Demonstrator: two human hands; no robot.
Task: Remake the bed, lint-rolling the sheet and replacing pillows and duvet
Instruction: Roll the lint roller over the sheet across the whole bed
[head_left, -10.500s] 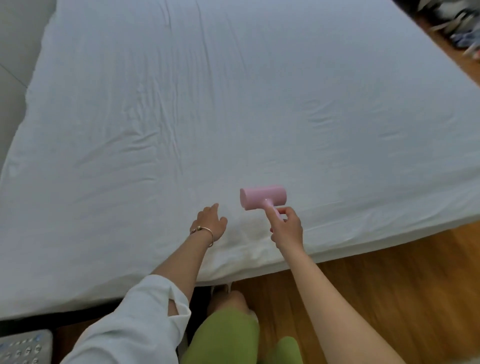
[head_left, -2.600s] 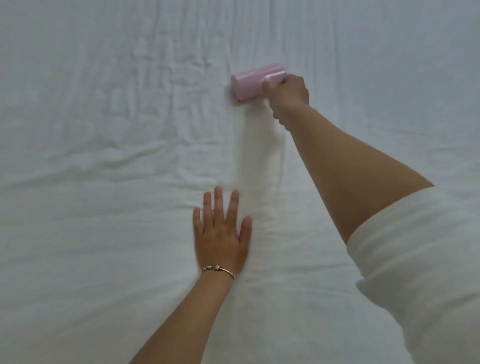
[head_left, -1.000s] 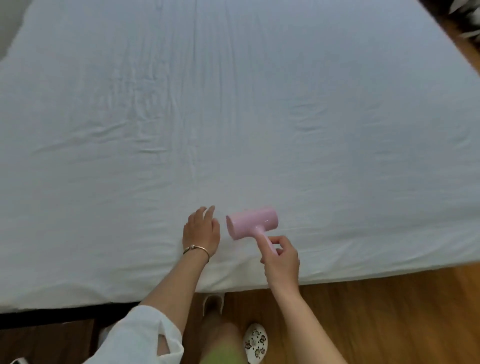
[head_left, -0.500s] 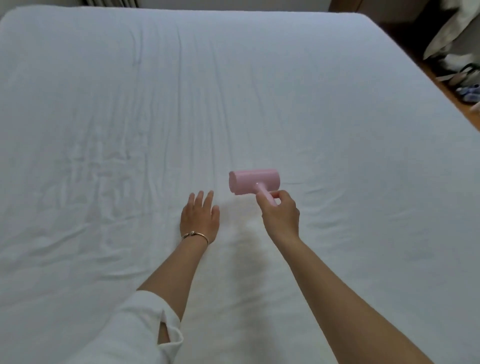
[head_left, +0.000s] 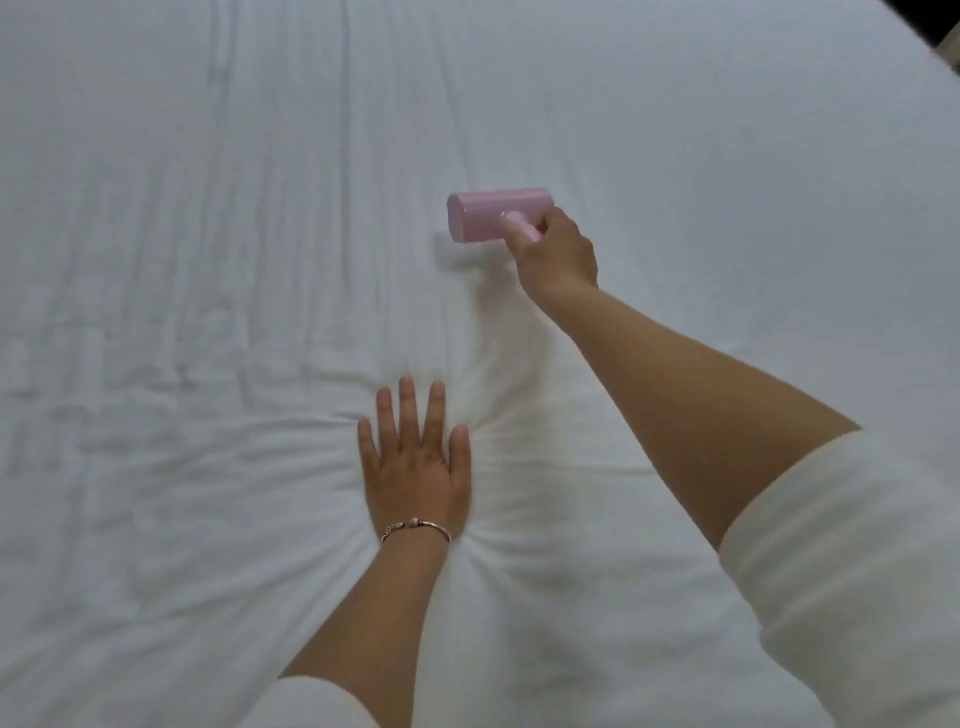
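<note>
From my feed the white sheet (head_left: 208, 260) fills nearly the whole frame, and I can see only one edge of the bed, cut off at the top right corner, where a dark strip of something shows that I cannot make out. The cloth is soft, matte cotton-like fabric, ridged with long parallel creases on the left side and with shorter folds fanning out like rays around the left hand (head_left: 413, 467). That hand lies flat, palm down, fingers straight and slightly spread, pressing into the sheet in the near middle of the bed; a thin metal bracelet (head_left: 415, 527) with small beads circles its wrist, and its cream sleeve is cropped at the bottom edge. Further right and farther from me, the pink lint roller (head_left: 485, 215), a smooth, glossy plastic cylinder, sits on the sheet with its handle mostly hidden inside the right hand (head_left: 558, 254), whose fingers curl around it. I cannot see the roller's sticky face. The right arm's loose cream sleeve (head_left: 831, 571) runs out of the frame at the lower right.
</note>
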